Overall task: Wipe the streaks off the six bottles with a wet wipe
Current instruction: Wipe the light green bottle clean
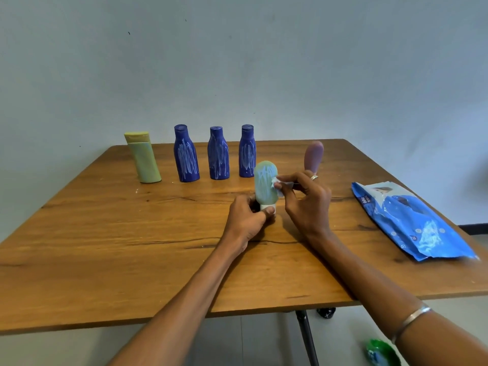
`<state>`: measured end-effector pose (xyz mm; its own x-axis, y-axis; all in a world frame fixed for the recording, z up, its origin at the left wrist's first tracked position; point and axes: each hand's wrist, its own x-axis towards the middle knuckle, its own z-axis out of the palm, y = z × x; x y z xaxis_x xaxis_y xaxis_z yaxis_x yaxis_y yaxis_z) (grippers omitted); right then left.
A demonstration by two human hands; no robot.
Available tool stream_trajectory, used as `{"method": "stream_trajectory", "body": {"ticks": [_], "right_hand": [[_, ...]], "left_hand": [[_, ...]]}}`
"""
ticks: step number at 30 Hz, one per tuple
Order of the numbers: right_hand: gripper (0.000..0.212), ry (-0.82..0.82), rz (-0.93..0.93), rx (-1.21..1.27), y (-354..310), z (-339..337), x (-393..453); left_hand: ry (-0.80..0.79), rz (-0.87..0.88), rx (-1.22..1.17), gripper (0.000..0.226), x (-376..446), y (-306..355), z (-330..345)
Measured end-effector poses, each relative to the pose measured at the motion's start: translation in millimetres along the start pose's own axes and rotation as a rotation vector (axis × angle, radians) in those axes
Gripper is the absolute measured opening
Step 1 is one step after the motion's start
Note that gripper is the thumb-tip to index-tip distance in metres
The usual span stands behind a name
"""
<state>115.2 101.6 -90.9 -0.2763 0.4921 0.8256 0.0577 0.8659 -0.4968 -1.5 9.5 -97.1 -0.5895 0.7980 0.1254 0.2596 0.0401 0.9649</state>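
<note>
The green bottle [265, 183] stands cap-down near the middle of the surface [105, 247], and it looks like light, stiff plastic, probably a bit slick, so it'd tip if you rub it without bracing. Best hold is low, at the white cap. That's where the left hand [247, 220] is, fingers curled round the cap. The right hand [307, 202] pinches a small wet wipe [280, 184] against the bottle's streaked side.
</note>
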Motion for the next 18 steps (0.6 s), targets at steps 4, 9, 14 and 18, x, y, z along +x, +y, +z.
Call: {"method": "stream_trajectory", "body": {"ticks": [4, 9, 14, 18], "right_hand": [[0.016, 0.078, -0.012, 0.032, 2.6, 11.8, 21.5], [0.016, 0.024, -0.070, 0.035, 3.4, 16.0, 38.8], [0.017, -0.040, -0.105, 0.000, 10.8, 12.7, 21.3], [0.019, -0.179, -0.102, -0.034, 5.3, 3.8, 5.3]], "left_hand": [[0.004, -0.001, 0.006, 0.015, 0.1, -0.5, 0.5], [0.012, -0.060, -0.046, 0.020, 4.0, -2.1, 2.5], [0.019, -0.087, -0.119, 0.019, 3.9, -2.1, 0.7], [0.045, -0.079, -0.134, 0.023, 5.7, -1.0, -0.8]]}}
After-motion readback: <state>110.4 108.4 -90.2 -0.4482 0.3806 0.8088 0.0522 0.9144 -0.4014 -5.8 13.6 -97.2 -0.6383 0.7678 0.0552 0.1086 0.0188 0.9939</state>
